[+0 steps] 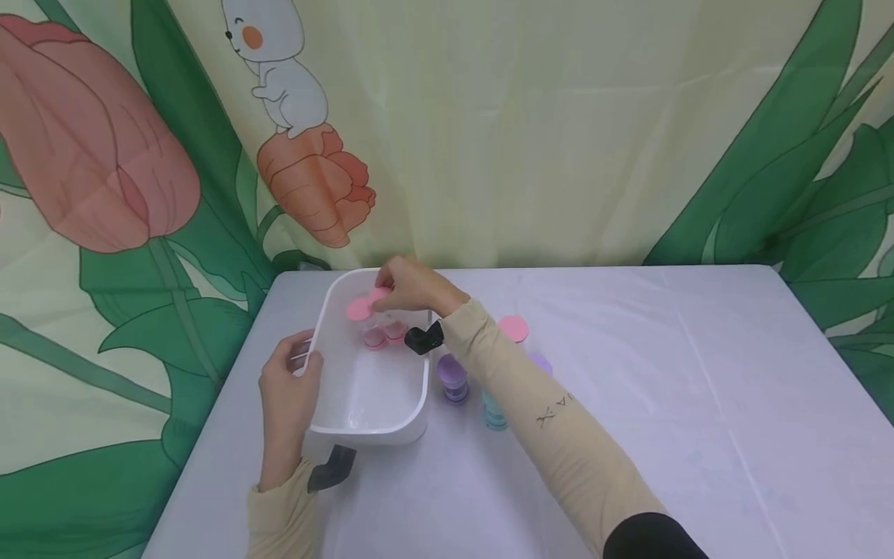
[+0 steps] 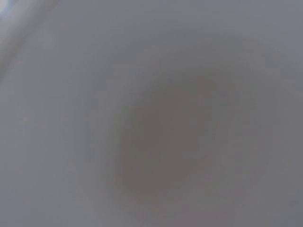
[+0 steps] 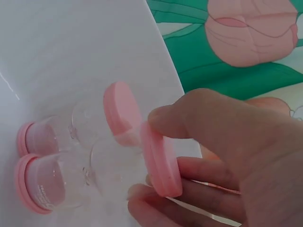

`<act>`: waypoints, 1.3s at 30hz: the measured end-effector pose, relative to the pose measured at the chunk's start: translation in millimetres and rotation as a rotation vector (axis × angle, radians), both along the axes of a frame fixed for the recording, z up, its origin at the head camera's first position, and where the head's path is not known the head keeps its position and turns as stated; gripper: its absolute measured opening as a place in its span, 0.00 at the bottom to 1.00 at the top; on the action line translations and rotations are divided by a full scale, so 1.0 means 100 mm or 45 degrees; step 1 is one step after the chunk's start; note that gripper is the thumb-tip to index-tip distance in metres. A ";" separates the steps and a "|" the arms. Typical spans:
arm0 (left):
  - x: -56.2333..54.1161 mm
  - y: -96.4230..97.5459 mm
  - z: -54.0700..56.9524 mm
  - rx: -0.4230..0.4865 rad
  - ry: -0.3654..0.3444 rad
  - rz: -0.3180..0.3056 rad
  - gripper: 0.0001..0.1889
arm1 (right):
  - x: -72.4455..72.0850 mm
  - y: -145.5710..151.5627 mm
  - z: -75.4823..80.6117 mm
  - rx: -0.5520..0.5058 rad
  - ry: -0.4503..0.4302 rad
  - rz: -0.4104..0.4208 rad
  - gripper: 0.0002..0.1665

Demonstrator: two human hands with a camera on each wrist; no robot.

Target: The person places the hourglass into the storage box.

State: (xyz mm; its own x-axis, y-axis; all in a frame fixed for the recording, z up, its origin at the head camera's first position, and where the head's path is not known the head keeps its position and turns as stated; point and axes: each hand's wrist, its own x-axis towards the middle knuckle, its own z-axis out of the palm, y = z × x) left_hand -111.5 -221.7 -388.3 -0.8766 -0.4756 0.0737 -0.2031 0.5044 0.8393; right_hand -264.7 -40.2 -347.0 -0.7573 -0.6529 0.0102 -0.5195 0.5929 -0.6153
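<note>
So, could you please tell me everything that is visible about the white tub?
The white tub looks like smooth, slightly glossy plastic, with an open top, rounded corners and a thin rim. It appears to stand upright on the pale table. The left hand grips its left wall at the rim. Inside, toward the far end, are two pink-lidded clear containers; the right hand pinches one by its lid.

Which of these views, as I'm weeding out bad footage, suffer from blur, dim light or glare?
Head view: bright, with the white tub clearly outlined; left wrist view: blurred throughout, grey with a darker middle, nothing identifiable; right wrist view: dimmer, yet the held pink lid and right hand are readable, with a thin bright glint at far left.
</note>
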 end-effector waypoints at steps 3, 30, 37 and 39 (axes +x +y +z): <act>-0.01 0.00 0.00 0.006 -0.014 0.000 0.20 | -0.01 -0.01 0.00 0.048 0.022 0.016 0.13; 0.01 -0.02 -0.01 0.018 0.032 -0.028 0.20 | -0.03 -0.02 -0.02 0.207 0.028 0.119 0.10; 0.01 -0.01 0.02 0.019 0.011 -0.025 0.20 | -0.01 0.05 0.02 0.122 -0.004 0.143 0.17; 0.02 -0.01 0.02 0.023 -0.001 -0.024 0.20 | 0.00 0.08 0.04 0.097 -0.023 0.136 0.22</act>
State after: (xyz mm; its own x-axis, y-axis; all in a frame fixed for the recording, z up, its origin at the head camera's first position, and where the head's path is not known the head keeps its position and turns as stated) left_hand -109.9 -223.1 -386.4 -0.8856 -0.4599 0.0650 -0.1939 0.4932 0.8481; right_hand -264.7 -32.3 -343.3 -0.6831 -0.7282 -0.0555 -0.5715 0.5803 -0.5802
